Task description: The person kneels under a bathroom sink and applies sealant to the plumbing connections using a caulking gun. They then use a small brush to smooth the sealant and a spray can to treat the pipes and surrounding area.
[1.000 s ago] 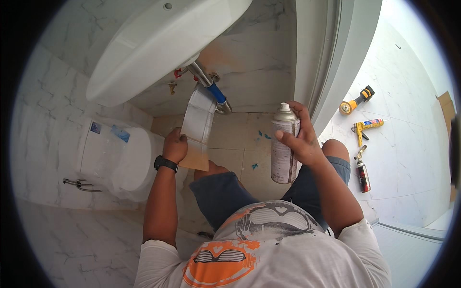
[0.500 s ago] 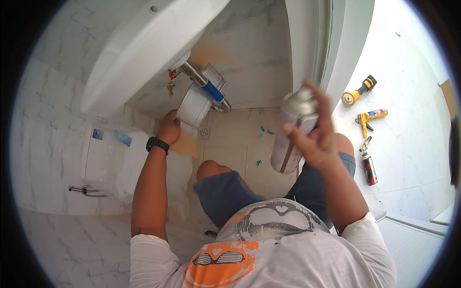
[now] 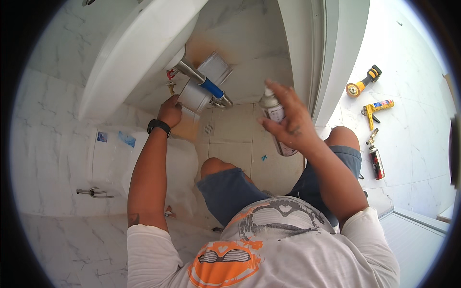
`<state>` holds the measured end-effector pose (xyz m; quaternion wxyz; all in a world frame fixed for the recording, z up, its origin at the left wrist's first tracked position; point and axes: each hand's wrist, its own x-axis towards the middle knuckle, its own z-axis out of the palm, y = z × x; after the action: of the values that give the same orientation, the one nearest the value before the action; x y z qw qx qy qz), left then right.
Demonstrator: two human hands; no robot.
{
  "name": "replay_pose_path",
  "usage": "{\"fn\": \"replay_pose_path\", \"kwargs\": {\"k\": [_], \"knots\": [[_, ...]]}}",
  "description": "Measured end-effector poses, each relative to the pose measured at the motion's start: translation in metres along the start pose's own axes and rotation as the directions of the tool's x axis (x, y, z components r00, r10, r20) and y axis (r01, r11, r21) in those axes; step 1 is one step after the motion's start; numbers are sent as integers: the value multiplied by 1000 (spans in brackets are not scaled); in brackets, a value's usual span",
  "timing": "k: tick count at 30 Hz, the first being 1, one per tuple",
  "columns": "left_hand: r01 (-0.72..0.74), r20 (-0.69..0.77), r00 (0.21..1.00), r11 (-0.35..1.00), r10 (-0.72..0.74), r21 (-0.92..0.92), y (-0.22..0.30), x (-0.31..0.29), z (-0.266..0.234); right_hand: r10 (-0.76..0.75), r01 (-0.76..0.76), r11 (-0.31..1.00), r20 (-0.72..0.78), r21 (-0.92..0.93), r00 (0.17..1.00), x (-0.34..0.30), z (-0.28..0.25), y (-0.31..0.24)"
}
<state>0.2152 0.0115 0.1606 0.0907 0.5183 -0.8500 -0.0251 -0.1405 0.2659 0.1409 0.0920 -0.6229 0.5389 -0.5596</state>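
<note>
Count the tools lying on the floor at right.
3, beyond the doorframe: a yellow power tool at top, a yellow caulking gun midway, a torch on its canister below. More may be hidden.

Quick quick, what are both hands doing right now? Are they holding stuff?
Left hand: closed, holding a silvery-and-tan sheet.
Right hand: closed, holding a spray can.
</note>
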Motion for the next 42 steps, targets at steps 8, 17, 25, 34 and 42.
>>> {"fn": "replay_pose_path", "kwargs": {"k": [8, 17, 25, 34, 42], "knots": [[12, 53, 999, 1000, -11, -12, -14, -17, -7, 21, -25, 997, -51, -79, 998, -3, 38, 27], [-16, 26, 1000, 999, 14, 45, -3, -25, -17, -17, 19, 991, 16, -132, 1000, 41, 29, 38], [41, 63, 997, 999, -41, 9, -1, -19, -17, -28, 17, 989, 73, 150, 997, 89, 42, 81], [99, 77, 992, 994, -102, 35, -1, -23, -23, 39, -51, 989, 88, 141, 995, 94, 59, 102], [92, 63, 993, 995, -95, 48, 1, -23, -24, 21, -34, 979, 66, 200, 998, 90, 54, 101]]}}
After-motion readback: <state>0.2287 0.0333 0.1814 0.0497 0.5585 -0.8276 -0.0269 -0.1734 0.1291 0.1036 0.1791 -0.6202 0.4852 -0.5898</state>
